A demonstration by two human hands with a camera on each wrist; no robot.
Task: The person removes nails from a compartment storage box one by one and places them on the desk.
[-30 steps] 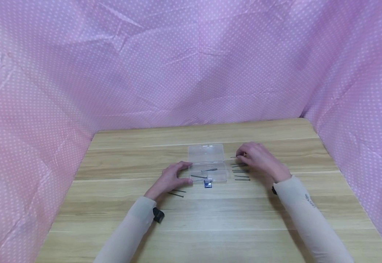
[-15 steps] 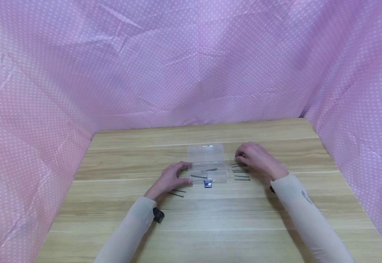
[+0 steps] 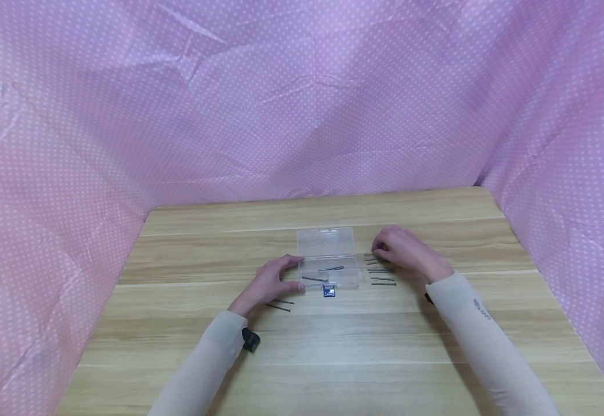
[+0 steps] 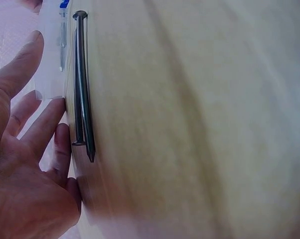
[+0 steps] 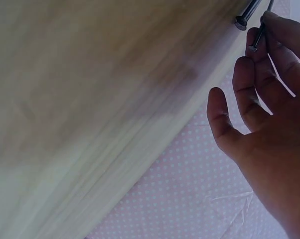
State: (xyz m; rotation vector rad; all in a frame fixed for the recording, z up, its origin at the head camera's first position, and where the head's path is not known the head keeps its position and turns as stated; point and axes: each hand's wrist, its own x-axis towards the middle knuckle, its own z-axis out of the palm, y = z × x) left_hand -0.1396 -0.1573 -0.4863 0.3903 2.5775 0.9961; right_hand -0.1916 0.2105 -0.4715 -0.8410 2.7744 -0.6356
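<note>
A clear plastic box (image 3: 345,278) lies with its lid (image 3: 325,242) folded back; several nails (image 3: 314,279) are in its base. My left hand (image 3: 267,284) holds the left end of the base, thumb at the near corner and index finger at the far one. To the box's right, my right hand (image 3: 405,248) pinches a nail (image 5: 258,38) between thumb and fingertips, at the far end of a row of nails (image 3: 382,279) on the table. Whether the pinched nail touches the table, I cannot tell. Two more nails (image 4: 81,84) lie under the left wrist, side by side, heads at opposite ends.
A blue-marked latch (image 3: 329,290) sticks out from the box's near side. The wooden table (image 3: 333,358) extends around the box, with pink dotted cloth (image 3: 291,115) hanging behind it and at both sides. Each wrist wears a dark camera (image 3: 250,340).
My right hand has shifted slightly left and nearer, bringing the pinched nail closer to the row. The left hand and the box have stayed in place.
</note>
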